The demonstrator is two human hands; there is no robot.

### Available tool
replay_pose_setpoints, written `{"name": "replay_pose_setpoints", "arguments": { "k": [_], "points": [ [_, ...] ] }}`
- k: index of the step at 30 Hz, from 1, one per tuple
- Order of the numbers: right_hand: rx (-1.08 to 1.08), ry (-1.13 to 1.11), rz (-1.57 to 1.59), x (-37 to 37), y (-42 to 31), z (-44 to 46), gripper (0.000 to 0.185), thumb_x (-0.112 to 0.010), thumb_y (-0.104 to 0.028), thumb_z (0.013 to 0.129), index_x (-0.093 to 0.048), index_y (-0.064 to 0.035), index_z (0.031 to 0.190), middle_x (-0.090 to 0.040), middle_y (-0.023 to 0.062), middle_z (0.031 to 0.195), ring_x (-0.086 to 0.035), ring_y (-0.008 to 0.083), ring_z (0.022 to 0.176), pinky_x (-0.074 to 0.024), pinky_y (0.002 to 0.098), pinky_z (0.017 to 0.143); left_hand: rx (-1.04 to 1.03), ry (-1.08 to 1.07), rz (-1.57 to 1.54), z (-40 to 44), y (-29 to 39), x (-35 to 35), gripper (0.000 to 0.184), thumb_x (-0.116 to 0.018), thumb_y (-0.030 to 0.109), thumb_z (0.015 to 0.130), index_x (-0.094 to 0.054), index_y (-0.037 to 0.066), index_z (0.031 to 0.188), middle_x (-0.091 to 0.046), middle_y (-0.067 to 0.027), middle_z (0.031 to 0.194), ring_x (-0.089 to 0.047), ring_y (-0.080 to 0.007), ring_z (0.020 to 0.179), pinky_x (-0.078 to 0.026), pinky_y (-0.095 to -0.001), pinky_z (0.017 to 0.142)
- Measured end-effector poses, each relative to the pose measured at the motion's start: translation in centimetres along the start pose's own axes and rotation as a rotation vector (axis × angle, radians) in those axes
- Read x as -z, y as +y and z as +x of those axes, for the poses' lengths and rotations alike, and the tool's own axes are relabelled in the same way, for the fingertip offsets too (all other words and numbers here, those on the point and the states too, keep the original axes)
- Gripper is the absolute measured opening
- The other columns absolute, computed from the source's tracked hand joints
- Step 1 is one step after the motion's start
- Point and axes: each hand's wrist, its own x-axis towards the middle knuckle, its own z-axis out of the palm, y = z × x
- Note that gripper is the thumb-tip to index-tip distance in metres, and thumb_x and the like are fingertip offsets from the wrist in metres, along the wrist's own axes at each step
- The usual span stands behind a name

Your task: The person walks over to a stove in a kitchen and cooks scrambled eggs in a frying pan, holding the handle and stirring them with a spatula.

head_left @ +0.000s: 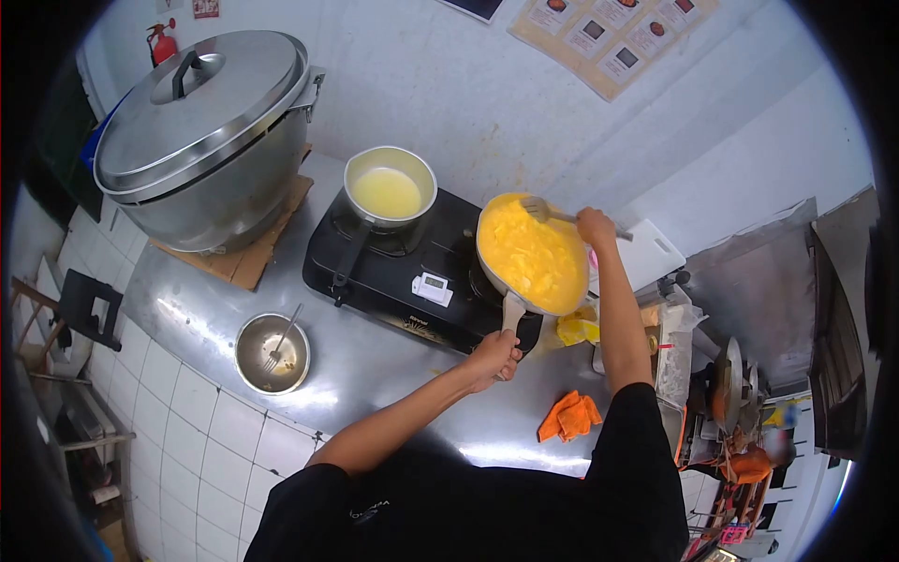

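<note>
My left hand (494, 359) is closed round the pale handle of a frying pan (513, 298) on the right side of a black two-burner stove (417, 314). Yellow, partly set egg (532, 255) fills the pan. In my right hand (596, 228) is a slotted spatula (537, 209), its head at the egg's far edge. To the left, a saucepan (356, 192) with pale yellow liquid sits on the other burner. A small white digital timer (433, 288) lies on the stove between them.
A large lidded metal cooker (220, 178) stands on cardboard (267, 253) at the left. Nearer me are a steel bowl (245, 351) with a fork (273, 361) and an orange cloth (569, 417). A white board (646, 258) leans behind my right arm.
</note>
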Motion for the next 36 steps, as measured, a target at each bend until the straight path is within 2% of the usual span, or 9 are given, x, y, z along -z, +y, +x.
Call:
{"name": "replay_pose_setpoints", "arguments": {
  "k": [6,12,15,22,25,28,31,33,36],
  "points": [
    [0.407,0.099,0.033,2.9,-4.4,-0.5,0.021,-0.058,-0.014,0.081,-0.068,-0.021,0.097,-0.064,0.0112,0.093,-0.059,0.0299,0.092,-0.0395,0.0428,0.084,0.003,0.013,0.025,-0.3,0.3,-0.2,0.019,-0.041,0.018,0.086,-0.038,0.006,0.101,-0.04,0.0005,0.07,-0.028,-0.0051,0.05,-0.024,-0.0197,0.041],
    [0.745,0.246,0.015,5.2,-4.5,-4.7,0.023,-0.056,-0.007,0.08,-0.068,-0.0186,0.096,-0.057,0.007,0.086,-0.052,0.0245,0.094,-0.0345,0.0397,0.088,0.015,0.008,0.018,0.0,0.1,0.0,0.017,-0.039,0.021,0.09,-0.036,0.007,0.099,-0.04,-0.0008,0.07,-0.029,-0.005,0.048,-0.025,-0.0198,0.039],
    [0.774,0.232,-0.07,6.5,-2.7,-7.7,0.024,-0.056,-0.006,0.079,-0.066,-0.0182,0.098,-0.056,0.0069,0.087,-0.051,0.0233,0.095,-0.0344,0.0389,0.087,0.009,0.008,0.0,-0.2,0.2,-0.3,0.015,-0.039,0.019,0.088,-0.037,0.008,0.097,-0.039,-0.0004,0.069,-0.029,-0.0048,0.048,-0.025,-0.0196,0.039],
    [0.595,0.216,-0.216,8.9,1.4,-15.1,0.02,-0.054,-0.009,0.08,-0.064,-0.0171,0.096,-0.057,0.0084,0.084,-0.056,0.025,0.086,-0.0377,0.0394,0.079,-0.008,-0.005,-0.032,-0.1,0.4,0.0,0.02,-0.043,0.017,0.086,-0.038,0.005,0.101,-0.041,-0.0012,0.071,-0.03,-0.006,0.048,-0.024,-0.0206,0.039],
    [0.391,0.105,-0.204,13.0,2.0,-19.2,0.017,-0.057,-0.012,0.08,-0.064,-0.0134,0.095,-0.059,0.0119,0.081,-0.06,0.0291,0.075,-0.0436,0.0424,0.07,-0.005,-0.007,-0.028,-0.2,0.3,0.0,0.016,-0.042,0.017,0.086,-0.039,0.007,0.098,-0.041,-0.0003,0.07,-0.03,-0.0052,0.047,-0.025,-0.02,0.039],
    [0.286,-0.027,-0.202,13.8,2.3,-22.8,0.019,-0.056,-0.01,0.079,-0.064,-0.0129,0.096,-0.061,0.013,0.081,-0.061,0.0304,0.076,-0.0479,0.043,0.067,-0.008,0.0,-0.017,-0.3,0.3,0.0,0.013,-0.042,0.018,0.086,-0.039,0.009,0.095,-0.041,0.0006,0.069,-0.03,-0.0044,0.046,-0.025,-0.0195,0.038],
    [0.355,-0.243,-0.15,11.4,0.7,-25.1,0.019,-0.05,-0.011,0.081,-0.063,-0.007,0.096,-0.062,0.0154,0.087,-0.063,0.0329,0.082,-0.0504,0.0454,0.071,-0.006,0.006,-0.024,-0.2,0.3,-0.2,0.013,-0.042,0.018,0.086,-0.039,0.009,0.095,-0.041,0.0006,0.069,-0.03,-0.0045,0.046,-0.025,-0.0196,0.038],
    [0.37,-0.069,-0.078,4.8,-1.8,-25.0,0.021,-0.047,-0.009,0.083,-0.059,-0.0011,0.098,-0.062,0.0182,0.084,-0.064,0.0344,0.08,-0.0519,0.0433,0.067,-0.001,0.003,-0.036,-0.3,0.3,-0.1,0.013,-0.043,0.017,0.086,-0.039,0.009,0.095,-0.041,0.0007,0.069,-0.03,-0.0045,0.046,-0.025,-0.0195,0.038],
    [0.269,-0.029,0.003,4.3,-4.5,-23.4,0.021,-0.045,-0.01,0.084,-0.058,-0.0008,0.098,-0.063,0.0193,0.084,-0.063,0.0361,0.076,-0.0519,0.0438,0.068,0.003,-0.007,-0.053,-0.3,0.3,0.0,0.015,-0.044,0.017,0.087,-0.039,0.007,0.097,-0.041,0.0003,0.07,-0.029,-0.005,0.046,-0.024,-0.0196,0.038]
  ]
}}
